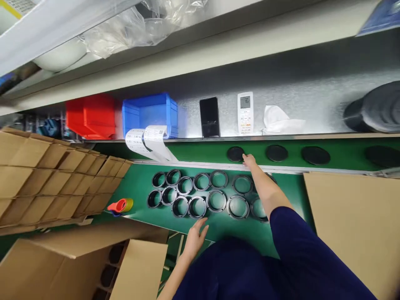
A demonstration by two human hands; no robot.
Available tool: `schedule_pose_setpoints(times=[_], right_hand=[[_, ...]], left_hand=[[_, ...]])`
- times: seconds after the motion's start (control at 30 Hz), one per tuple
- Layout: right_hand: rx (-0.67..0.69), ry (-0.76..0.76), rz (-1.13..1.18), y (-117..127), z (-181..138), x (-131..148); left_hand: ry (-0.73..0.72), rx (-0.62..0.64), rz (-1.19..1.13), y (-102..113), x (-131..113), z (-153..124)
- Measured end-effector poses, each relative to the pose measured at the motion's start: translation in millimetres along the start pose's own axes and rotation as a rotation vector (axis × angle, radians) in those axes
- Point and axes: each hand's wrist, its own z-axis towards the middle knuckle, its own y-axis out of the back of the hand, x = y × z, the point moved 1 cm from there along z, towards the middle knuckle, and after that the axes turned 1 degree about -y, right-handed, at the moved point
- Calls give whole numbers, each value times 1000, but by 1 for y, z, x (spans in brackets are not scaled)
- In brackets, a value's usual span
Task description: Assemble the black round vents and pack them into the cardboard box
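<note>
My right hand [249, 160] reaches to the back of the green bench, its fingers closed on the right edge of a black round disc [235, 154]. More flat black discs, such as one nearby [276, 153], lie in a row to the right. In front of them several black rings [216, 201] stand in uneven rows, their green centres showing the bench. My left hand [196, 238] hovers near the front edge, just below a black ring [197, 207]. Its fingers are apart and it holds nothing. My right forearm partly covers the rightmost rings.
A blue bin [150, 114], red bin [90, 116], phone [209, 117], white remote [245, 112] and crumpled tissue [279, 120] sit on the metal shelf. Printed labels [150, 143] hang below. Cardboard dividers [56, 179], an open carton [137, 271] and tape [126, 205] are left; cardboard [353, 221] is right.
</note>
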Motion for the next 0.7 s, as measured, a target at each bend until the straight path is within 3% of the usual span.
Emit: schedule_pose_setpoints(times=[0.1, 0.2, 0.3, 0.4, 0.53, 0.6, 0.7], right_hand=[[130, -109, 143, -30, 1, 13], [278, -133, 293, -52, -27, 17], [461, -119, 399, -67, -88, 3], [716, -84, 524, -72, -167, -26], [964, 1, 506, -63, -254, -59], [882, 110, 367, -55, -276, -61], [424, 521, 145, -35, -290, -48]], left_hand=[[156, -97, -166, 3, 2, -17], [276, -146, -310, 2, -3, -15], [288, -162, -579, 0, -25, 5], [191, -161, -975, 4, -60, 34], [94, -47, -1345, 12, -99, 57], [94, -4, -1446, 14, -109, 58], [108, 35, -1503, 16, -116, 50]])
